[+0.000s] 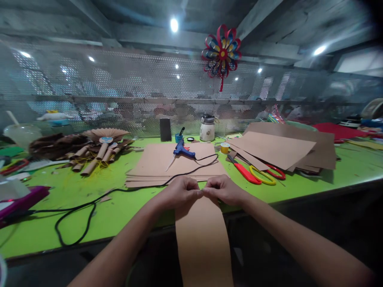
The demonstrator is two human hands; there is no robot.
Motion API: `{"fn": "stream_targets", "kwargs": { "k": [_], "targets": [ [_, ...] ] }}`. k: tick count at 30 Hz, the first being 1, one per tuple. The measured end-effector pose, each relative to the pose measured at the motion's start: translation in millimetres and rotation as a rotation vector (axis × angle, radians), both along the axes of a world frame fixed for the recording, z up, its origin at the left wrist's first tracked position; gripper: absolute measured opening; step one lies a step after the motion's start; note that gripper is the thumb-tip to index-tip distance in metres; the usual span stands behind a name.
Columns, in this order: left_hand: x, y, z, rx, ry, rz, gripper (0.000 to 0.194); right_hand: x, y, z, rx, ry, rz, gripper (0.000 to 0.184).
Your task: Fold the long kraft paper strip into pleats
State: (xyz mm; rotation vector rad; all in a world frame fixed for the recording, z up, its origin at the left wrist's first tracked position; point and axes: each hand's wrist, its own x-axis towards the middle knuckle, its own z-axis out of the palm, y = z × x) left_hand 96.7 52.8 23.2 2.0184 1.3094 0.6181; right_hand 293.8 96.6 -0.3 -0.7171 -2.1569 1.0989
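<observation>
A long strip of brown kraft paper (203, 239) hangs from the table's front edge down toward me. Its far end is pinched between the fingertips of my left hand (184, 192) and my right hand (224, 190), which almost touch. Just beyond my hands lies a stack of brown paper sheets (149, 159). On that stack rests a blue hot glue gun (184, 150), its black cord (125, 190) running left across the table. Whether a fold lies under my fingers is hidden.
Right of the stack lie a red-handled cutter (247, 173), yellow and red scissors (261, 175) and large brown sheets (275, 149). Paper tubes with a pleated fan (103, 149) sit at left. A jar (207, 129) stands behind. A purple power strip (24, 203) is at the left edge.
</observation>
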Motion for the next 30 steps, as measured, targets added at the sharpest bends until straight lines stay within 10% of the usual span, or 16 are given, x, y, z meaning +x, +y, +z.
{"fn": "stream_targets", "kwargs": {
  "k": [30],
  "targets": [
    [-24.2, 1.3, 5.1, -0.128, -0.162, 0.0, 0.041, 1.8, 14.8, -7.1, -0.256, 0.208, -0.131, 0.038]
  ]
}}
